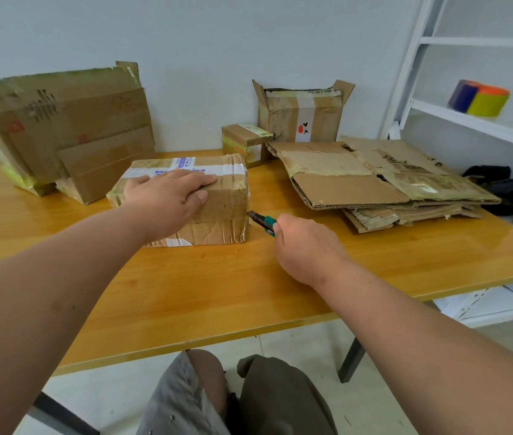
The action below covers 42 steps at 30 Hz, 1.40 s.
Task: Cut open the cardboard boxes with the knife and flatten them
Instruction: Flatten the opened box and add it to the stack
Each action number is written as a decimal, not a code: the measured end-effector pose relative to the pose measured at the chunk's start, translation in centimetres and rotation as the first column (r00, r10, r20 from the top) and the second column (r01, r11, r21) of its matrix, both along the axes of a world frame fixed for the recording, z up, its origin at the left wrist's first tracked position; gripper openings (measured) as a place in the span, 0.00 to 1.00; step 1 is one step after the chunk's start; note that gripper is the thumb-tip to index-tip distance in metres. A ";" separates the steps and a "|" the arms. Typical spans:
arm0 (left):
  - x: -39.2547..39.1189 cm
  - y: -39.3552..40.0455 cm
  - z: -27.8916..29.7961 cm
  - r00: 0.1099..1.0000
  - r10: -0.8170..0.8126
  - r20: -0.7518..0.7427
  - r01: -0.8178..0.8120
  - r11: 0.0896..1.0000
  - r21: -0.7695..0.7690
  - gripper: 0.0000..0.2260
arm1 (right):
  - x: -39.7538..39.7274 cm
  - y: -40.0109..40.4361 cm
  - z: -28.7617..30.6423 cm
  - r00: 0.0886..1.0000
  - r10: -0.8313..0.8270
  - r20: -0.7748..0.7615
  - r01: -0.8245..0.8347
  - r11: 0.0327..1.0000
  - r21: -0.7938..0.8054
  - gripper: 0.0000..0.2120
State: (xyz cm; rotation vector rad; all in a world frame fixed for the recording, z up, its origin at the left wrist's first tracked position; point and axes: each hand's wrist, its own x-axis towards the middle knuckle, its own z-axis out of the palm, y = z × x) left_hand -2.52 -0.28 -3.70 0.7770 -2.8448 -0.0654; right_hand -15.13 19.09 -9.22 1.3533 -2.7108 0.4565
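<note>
Right hand point(303, 246), frame centre, grips knife point(263, 221), tip at taped box point(214, 199); left hand point(167, 196) pressed flat on box top.

A taped brown box point(217, 199) sits sealed and upright on the table — the green-handled knife point(263, 221) touches its right edge.
</note>
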 end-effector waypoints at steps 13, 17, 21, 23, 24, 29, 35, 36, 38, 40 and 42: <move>0.2 0.6 0.5 0.999 0.010 0.035 -0.011 1.000 0.010 0.19 | 0.9 -0.6 0.3 1.000 0.000 0.024 -0.005 0.982 0.190 0.10; 0.5 -0.3 1.0 0.999 0.007 0.042 -0.011 0.995 0.099 0.21 | 0.8 -0.8 1.3 0.999 0.025 0.030 -0.032 0.955 0.294 0.11; 1.5 -2.1 2.4 0.999 -0.036 -0.010 0.037 0.976 0.213 0.16 | 0.5 -0.2 1.9 0.999 0.039 0.015 -0.042 0.936 0.350 0.09; 2.4 -3.3 3.0 1.000 -0.012 -0.013 0.014 0.975 0.222 0.14 | 0.4 -0.2 2.2 0.999 0.031 -0.004 -0.028 0.928 0.373 0.11; 2.8 -3.8 3.1 1.000 0.009 -0.004 -0.008 0.979 0.203 0.14 | 0.3 -0.2 2.2 1.000 0.018 0.000 -0.017 0.932 0.362 0.11; 4.0 -3.7 2.3 1.000 0.011 -0.003 -0.010 0.966 0.260 0.18 | 0.0 -0.6 1.5 0.924 -0.135 0.359 0.117 0.990 0.073 0.09; 2.5 -1.6 2.9 0.976 0.165 0.140 -0.145 0.979 -0.143 0.26 | 1.2 -0.9 2.0 0.280 -0.068 0.958 0.545 0.833 -0.100 0.14; 2.0 -0.9 2.9 0.976 0.175 0.132 -0.148 0.971 -0.190 0.27 | 1.4 -1.0 2.1 0.241 -0.035 0.970 0.563 0.819 -0.110 0.14; 1.4 -0.1 3.0 0.979 0.174 0.110 -0.145 0.962 -0.233 0.26 | 1.8 -1.1 2.3 0.200 0.016 0.980 0.593 0.794 -0.134 0.13; 1.3 0.0 2.8 0.982 0.164 0.091 -0.145 0.972 -0.184 0.25 | 2.1 -1.4 2.7 0.175 0.044 0.984 0.614 0.776 -0.144 0.11; 1.6 -0.4 2.4 0.989 0.139 0.057 -0.137 0.990 -0.035 0.25 | 2.3 -1.6 3.3 0.160 0.059 0.985 0.623 0.768 -0.147 0.11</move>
